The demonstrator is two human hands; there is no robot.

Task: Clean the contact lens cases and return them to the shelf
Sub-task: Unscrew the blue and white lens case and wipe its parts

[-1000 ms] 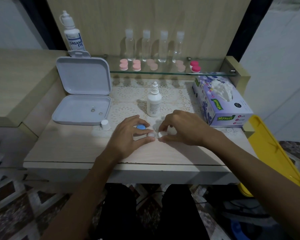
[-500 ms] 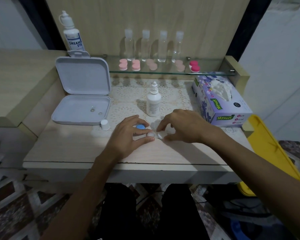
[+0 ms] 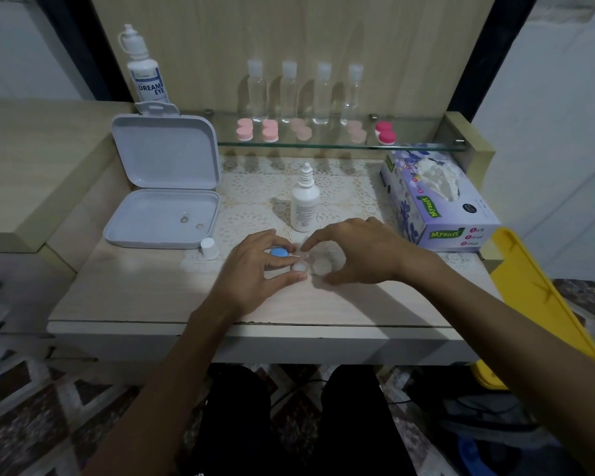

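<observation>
Two hands work one lens case near the middle of the counter, a little toward its front edge. My left hand pinches the case between thumb and fingers, steadying the end that wears its blue cap, while the near well sits open and pale. My right hand curls over the other side, thumb and forefinger arched around a loose white cap just beside the open well; whether that grip actually touches the cap I cannot tell. I judge this to be the cleaning step, with one well uncapped. Next comes rinsing, so I would need the solution bottle standing just behind the case, its own small cap lying off toward the open white box. Farther back, the glass shelf along the rear edge holds the other pink cases, where this one must return. A tissue box waits at the right edge.
</observation>
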